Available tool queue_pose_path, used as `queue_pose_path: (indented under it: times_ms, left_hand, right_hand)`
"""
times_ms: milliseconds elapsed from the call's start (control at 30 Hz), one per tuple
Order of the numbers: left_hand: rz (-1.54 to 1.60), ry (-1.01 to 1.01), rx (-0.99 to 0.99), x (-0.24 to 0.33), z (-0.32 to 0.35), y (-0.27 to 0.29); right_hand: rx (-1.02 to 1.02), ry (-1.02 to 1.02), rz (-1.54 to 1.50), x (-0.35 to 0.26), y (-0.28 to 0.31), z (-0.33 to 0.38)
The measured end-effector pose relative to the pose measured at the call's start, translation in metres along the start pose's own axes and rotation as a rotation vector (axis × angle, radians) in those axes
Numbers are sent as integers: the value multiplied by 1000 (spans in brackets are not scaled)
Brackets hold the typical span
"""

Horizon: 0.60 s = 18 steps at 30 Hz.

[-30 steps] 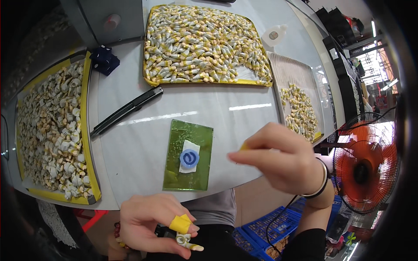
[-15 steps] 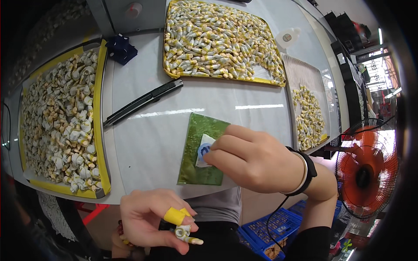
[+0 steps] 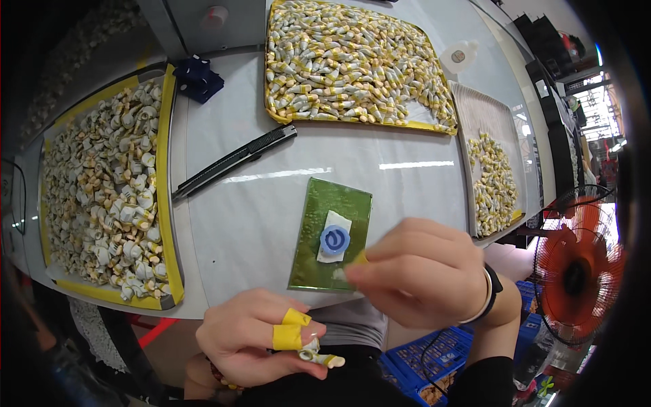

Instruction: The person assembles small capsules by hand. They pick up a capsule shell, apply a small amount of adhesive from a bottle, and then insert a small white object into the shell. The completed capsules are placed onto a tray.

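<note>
Keep your left hand (image 3: 254,336), its grip pinching a small white-and-yellow piece (image 3: 319,355) below the table (image 3: 271,203) edge, steady while your right hand (image 3: 417,271) pinches something small and yellow at the green mat (image 3: 330,234) beside the blue cap (image 3: 335,239). The yellow-rimmed trays (image 3: 166,203) hold heaps of similar pieces; the right tray (image 3: 485,122) is part full.

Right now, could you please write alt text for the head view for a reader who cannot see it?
Two bare hands work at a pale table's near edge: the left hand, fingers taped yellow, pinches a small white-and-yellow piece, while the right hand reaches a green mat. Trays of similar pieces surround them.
</note>
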<state>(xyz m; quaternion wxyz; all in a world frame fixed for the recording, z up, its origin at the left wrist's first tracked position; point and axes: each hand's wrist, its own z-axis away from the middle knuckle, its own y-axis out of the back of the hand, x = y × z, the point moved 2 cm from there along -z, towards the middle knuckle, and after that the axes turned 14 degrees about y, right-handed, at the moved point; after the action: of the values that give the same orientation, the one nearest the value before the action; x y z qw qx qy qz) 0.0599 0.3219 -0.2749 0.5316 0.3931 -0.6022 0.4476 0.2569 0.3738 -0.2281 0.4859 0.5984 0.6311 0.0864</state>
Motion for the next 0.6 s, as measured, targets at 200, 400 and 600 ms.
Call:
queue_pose_path:
  times_ms: [200,400,600]
  left_hand:
    - [28,-12,11,1,0,-5]
    - [-33,-54,-5,4,-3,-11]
    - [-190,-127,-109,12,-14,-14]
  right_hand:
    - [150,-166,-332,-23,3,0]
    - [246,-50,-415,-18,-6,8]
    - [270,16,-455,-16,-10,10]
